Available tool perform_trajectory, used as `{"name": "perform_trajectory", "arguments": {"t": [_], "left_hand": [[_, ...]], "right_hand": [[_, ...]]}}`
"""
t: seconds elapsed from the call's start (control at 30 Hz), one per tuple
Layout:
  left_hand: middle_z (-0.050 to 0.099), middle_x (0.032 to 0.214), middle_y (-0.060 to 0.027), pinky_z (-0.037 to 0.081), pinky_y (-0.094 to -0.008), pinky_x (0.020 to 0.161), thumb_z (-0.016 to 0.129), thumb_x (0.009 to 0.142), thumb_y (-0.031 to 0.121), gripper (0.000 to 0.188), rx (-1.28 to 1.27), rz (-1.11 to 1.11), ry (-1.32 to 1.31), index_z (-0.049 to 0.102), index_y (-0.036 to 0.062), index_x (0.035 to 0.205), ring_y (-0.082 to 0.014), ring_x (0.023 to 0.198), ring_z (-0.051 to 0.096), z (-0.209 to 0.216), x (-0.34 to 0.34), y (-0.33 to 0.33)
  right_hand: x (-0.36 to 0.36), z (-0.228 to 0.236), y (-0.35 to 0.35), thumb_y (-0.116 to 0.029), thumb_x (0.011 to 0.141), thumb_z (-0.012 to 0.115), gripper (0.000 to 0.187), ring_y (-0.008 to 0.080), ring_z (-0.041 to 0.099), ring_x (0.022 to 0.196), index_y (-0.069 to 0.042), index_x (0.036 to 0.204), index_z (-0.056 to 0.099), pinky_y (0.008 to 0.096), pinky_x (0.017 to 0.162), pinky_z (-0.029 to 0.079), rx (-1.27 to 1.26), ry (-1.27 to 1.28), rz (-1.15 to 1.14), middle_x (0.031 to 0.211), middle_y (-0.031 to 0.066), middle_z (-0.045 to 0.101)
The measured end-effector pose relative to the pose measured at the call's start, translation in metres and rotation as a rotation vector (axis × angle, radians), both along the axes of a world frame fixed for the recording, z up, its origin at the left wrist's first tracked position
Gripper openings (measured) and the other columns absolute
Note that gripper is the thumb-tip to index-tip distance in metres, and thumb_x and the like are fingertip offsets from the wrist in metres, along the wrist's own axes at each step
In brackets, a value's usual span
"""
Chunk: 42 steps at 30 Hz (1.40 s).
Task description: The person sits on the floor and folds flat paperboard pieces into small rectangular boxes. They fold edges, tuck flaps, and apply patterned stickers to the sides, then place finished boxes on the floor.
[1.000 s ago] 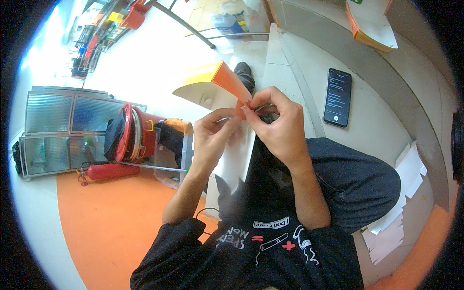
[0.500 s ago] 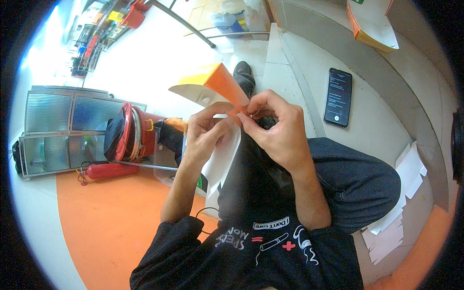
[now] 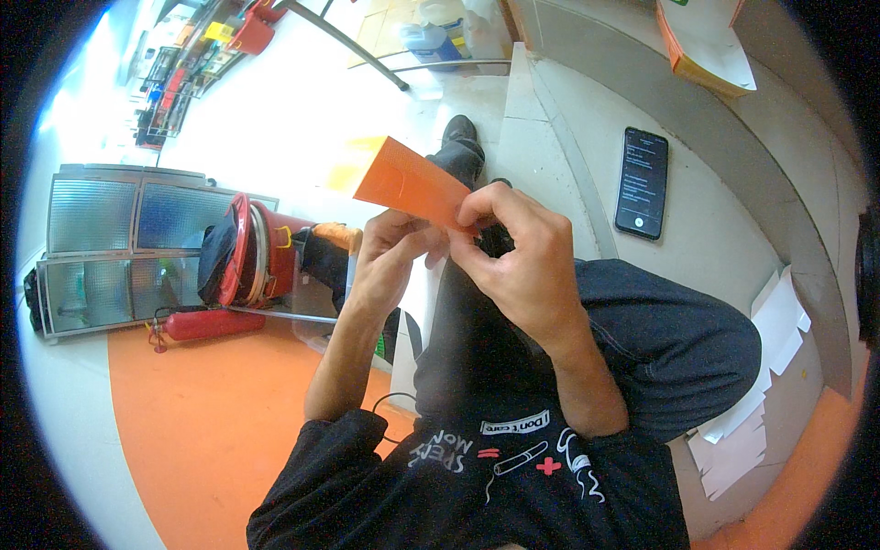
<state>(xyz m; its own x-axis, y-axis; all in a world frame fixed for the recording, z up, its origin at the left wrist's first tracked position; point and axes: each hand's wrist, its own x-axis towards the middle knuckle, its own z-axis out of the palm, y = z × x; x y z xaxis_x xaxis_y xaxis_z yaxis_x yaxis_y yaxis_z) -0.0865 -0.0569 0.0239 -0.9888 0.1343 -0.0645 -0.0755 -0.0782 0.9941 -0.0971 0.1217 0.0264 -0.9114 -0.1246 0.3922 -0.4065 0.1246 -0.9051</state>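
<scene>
Between my two hands, above my legs, is a partly folded paperboard piece (image 3: 412,183), orange on its broad panel with a yellow panel at the far left end. A white portion hangs below my fingers. My right hand (image 3: 530,252) pinches the orange panel's near right corner between thumb and forefinger. Thumb and fingers of my left hand (image 3: 392,261) are closed on its lower edge, just left of the right hand; the fingertips are partly hidden behind the board.
A phone (image 3: 642,183) lies on the pale floor to the right. A folded orange and white paperboard tray (image 3: 710,60) sits at the far right. Flat white cut sheets (image 3: 756,367) lie beside my right knee. A red bucket (image 3: 275,252), fire extinguisher (image 3: 215,324) and glass-fronted cabinet (image 3: 92,215) stand left.
The paperboard has turned, so its orange panel now shows broad and its pale inside is mostly out of sight. Both hands keep their pinch, shifted only slightly.
</scene>
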Motion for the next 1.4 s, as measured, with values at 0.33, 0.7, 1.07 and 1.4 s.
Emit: {"name": "perform_trajectory", "arguments": {"t": [0.33, 0.7, 1.07, 1.4], "left_hand": [[0.056, 0.094, -0.0126, 0.043, -0.0324, 0.074, 0.055, 0.083, 0.011, 0.015, -0.069, -0.075, 0.154, 0.061, -0.0029, 0.082, -0.0204, 0.082, 0.054, 0.004, 0.004, 0.003], [0.062, 0.08, -0.0082, 0.05, -0.0311, 0.068, 0.053, 0.081, 0.0, 0.007, -0.061, 0.176, 0.097, 0.059, -0.0001, 0.08, -0.0173, 0.072, 0.061, -0.006, 0.005, -0.009], [0.065, 0.091, -0.0047, 0.052, -0.0271, 0.072, 0.067, 0.081, 0.0, 0.01, -0.397, -0.055, 0.205, 0.061, 0.0025, 0.088, -0.012, 0.083, 0.064, 0.007, 0.021, 0.0], [0.066, 0.084, -0.0069, 0.051, -0.0258, 0.066, 0.078, 0.075, -0.001, 0.017, -0.53, 0.187, 0.414, 0.061, 0.0022, 0.077, -0.013, 0.076, 0.064, 0.031, 0.062, -0.075]], "right_hand": [[-0.008, -0.011, 0.002, -0.001, 0.079, 0.072, 0.013, 0.015, 0.069, 0.072, -0.001, 0.087, 0.061, 0.0277, 0.068, 0.055, -0.057, -0.062, 0.022, 0.078, 0.0087, 0.068], [-0.016, -0.02, -0.002, -0.003, 0.083, 0.071, 0.01, 0.0125, 0.067, 0.074, -0.001, 0.087, 0.062, 0.0261, 0.066, 0.055, -0.113, -0.205, 0.01, 0.08, 0.0053, 0.068], [-0.011, -0.011, -0.008, -0.004, 0.084, 0.071, 0.01, 0.0104, 0.062, 0.071, -0.001, 0.086, 0.061, 0.0252, 0.061, 0.052, -0.096, -0.33, -0.03, 0.081, 0.0042, 0.065], [-0.02, -0.028, 0.001, 0.0, 0.084, 0.066, 0.014, 0.0113, 0.06, 0.073, 0.0, 0.093, 0.055, 0.0257, 0.048, 0.053, -0.195, -0.448, -0.059, 0.083, 0.0048, 0.059]]}}
